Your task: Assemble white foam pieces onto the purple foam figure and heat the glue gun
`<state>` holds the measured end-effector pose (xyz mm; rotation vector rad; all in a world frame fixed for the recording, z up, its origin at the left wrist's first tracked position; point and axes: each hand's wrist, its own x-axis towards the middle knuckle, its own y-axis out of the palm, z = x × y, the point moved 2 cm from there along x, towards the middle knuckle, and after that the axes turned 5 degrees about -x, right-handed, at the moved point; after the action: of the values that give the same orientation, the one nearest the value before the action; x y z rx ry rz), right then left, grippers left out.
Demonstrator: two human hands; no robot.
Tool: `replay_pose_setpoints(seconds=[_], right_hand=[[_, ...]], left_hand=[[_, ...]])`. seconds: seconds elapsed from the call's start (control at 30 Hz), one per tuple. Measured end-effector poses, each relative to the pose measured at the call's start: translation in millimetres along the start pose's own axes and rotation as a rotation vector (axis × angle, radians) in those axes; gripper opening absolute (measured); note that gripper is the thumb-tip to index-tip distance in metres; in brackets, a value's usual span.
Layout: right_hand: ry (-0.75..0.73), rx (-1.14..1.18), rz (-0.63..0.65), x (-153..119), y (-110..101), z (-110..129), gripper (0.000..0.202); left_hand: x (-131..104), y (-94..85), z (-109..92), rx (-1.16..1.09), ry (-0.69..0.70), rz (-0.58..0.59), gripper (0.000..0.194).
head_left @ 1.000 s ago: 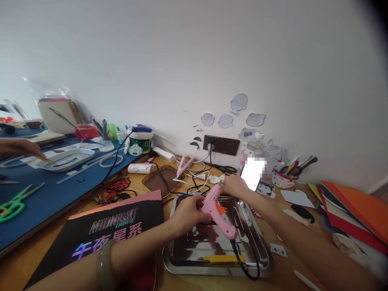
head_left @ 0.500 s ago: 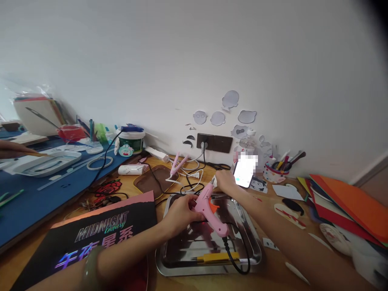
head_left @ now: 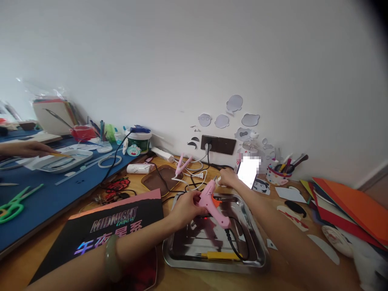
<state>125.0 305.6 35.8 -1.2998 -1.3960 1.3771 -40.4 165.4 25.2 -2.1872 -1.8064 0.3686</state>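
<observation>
A pink glue gun [head_left: 214, 206] is gripped in my left hand [head_left: 188, 208], its metal nozzle pointing away from me and its black cord hanging down behind. Below it lies a shiny metal tray [head_left: 169, 258] with a yellow-handled tool [head_left: 222, 255] near its front edge. My right hand [head_left: 229, 178] reaches past the tray, fingers closed beside the nozzle. A small white piece [head_left: 218, 181] shows at its fingertips, too small to name. Just right of that hand, a phone [head_left: 248, 173] with a bright screen leans upright.
A black printed folder [head_left: 103, 230] lies left of the tray. Behind are cords, a pink stand [head_left: 182, 165] and a wall socket [head_left: 218, 144]. Colored sheets [head_left: 348, 206] and a pen cup [head_left: 279, 176] stand right. On the blue mat, another person's hand [head_left: 27, 148] works near green scissors [head_left: 16, 206].
My view has swung slightly left, so the scene sits further right and the green scissors show more fully. My left hand still holds the glue gun; my right hand stays by the nozzle.
</observation>
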Motion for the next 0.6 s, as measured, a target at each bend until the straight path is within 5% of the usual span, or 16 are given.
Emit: replay_pose_setpoints(seconds=[0.23, 0.4, 0.5, 0.6], right_hand=[[0.0, 0.165, -0.114, -11, -6, -3, 0.026], [-0.038, 0.351, -0.312, -34, -40, -10, 0.025], [0.013, 0.411, -0.466, -59, -69, -44, 0.026], [0.186, 0.392, -0.582, -83, -89, -108, 0.026]], left_hand=[[-2, -2.2, 9, -0.045, 0.019, -0.037, 0.046], [-4, -2.4, 7, -0.049, 0.017, -0.046, 0.046], [-5, -3.1, 3, -0.05, 0.007, -0.047, 0.047], [-5, -2.7, 0, -0.034, 0.004, -0.052, 0.047]])
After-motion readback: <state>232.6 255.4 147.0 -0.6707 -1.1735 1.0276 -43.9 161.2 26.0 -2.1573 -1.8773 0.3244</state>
